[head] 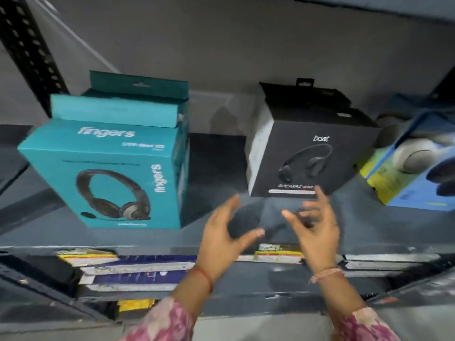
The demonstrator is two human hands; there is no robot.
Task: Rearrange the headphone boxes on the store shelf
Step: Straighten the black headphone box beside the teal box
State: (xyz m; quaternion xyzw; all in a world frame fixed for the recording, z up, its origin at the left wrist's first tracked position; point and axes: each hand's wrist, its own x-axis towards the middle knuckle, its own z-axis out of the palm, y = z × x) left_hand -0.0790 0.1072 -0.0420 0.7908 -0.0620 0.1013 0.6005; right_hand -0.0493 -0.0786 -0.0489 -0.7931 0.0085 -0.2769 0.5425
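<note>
A teal "fingers" headphone box (108, 173) stands on the dark shelf (216, 153) at the left, with another teal box (138, 94) behind it. To the right stands a black "boat" headphone box (310, 156), more black boxes behind it. At the far right a blue and yellow headphone box (416, 173) leans tilted. My left hand (226, 232) and my right hand (317, 225) hover empty with fingers apart, just in front of and below the black box, not touching it.
A perforated black upright (32, 52) rises at the left. The shelf's front lip (147, 247) runs below my hands. On the level beneath lie flat stacked boxes (138, 269). A gap of bare shelf separates the teal and black boxes.
</note>
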